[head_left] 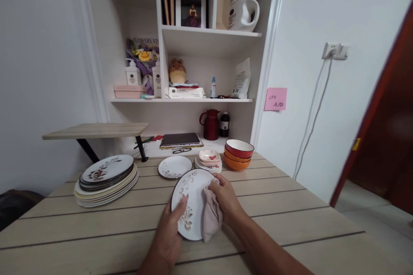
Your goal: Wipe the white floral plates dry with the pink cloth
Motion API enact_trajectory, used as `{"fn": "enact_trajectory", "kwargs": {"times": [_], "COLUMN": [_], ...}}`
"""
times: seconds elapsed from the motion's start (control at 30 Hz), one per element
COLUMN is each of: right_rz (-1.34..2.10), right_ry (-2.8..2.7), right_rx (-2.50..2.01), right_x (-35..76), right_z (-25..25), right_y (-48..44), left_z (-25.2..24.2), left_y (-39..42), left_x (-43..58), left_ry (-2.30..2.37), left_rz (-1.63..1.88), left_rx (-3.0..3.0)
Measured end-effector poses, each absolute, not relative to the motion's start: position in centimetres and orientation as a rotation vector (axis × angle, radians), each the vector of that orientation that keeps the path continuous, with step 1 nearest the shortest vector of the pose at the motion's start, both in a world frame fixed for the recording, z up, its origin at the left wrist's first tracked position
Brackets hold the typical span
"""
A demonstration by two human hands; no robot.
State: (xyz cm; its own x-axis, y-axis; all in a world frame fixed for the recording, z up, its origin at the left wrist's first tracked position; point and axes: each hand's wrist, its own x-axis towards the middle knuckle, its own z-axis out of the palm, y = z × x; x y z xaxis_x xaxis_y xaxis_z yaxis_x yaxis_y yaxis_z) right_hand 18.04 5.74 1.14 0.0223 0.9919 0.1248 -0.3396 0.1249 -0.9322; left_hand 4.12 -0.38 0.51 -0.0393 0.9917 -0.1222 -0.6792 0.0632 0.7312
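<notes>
A white plate [194,200] with a dark rim and a brown floral print is held tilted above the wooden table. My left hand [171,227] grips its left edge, thumb over the face. Closed around a pale pink cloth [212,215], my right hand [226,197] presses it against the plate's right side. Part of the cloth hangs down along the plate. Behind them, a similar white plate [174,166] lies flat on the table.
At the left stands a stack of plates [107,180] beside a small raised shelf [97,130]. Small dishes [209,157] and stacked red and orange bowls [238,154] sit at the back right. Behind are glasses [182,151], a laptop [180,139] and a red jug [211,124].
</notes>
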Motion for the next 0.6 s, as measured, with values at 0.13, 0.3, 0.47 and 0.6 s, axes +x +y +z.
{"fn": "enact_trajectory", "kwargs": {"times": [0.13, 0.3, 0.47, 0.6], "right_rz": [1.252, 1.219, 1.231, 1.231], "right_ry": [-1.030, -1.082, -1.045, -1.050], "right_rx": [-0.845, -0.829, -0.877, -0.878], "right_x": [18.05, 18.20, 18.13, 18.15], "right_z": [1.25, 1.04, 0.85, 0.88], "right_y": [5.47, 5.67, 5.92, 5.82], "left_z": [0.75, 0.57, 0.14, 0.22], "left_y": [-0.56, -0.51, -0.30, -0.32], "left_x": [4.12, 4.04, 4.01, 3.95], "left_ry": [0.770, 0.738, 0.739, 0.730], "left_rz": [1.467, 1.453, 1.459, 1.472], "left_rx": [0.540, 0.567, 0.564, 0.564]}}
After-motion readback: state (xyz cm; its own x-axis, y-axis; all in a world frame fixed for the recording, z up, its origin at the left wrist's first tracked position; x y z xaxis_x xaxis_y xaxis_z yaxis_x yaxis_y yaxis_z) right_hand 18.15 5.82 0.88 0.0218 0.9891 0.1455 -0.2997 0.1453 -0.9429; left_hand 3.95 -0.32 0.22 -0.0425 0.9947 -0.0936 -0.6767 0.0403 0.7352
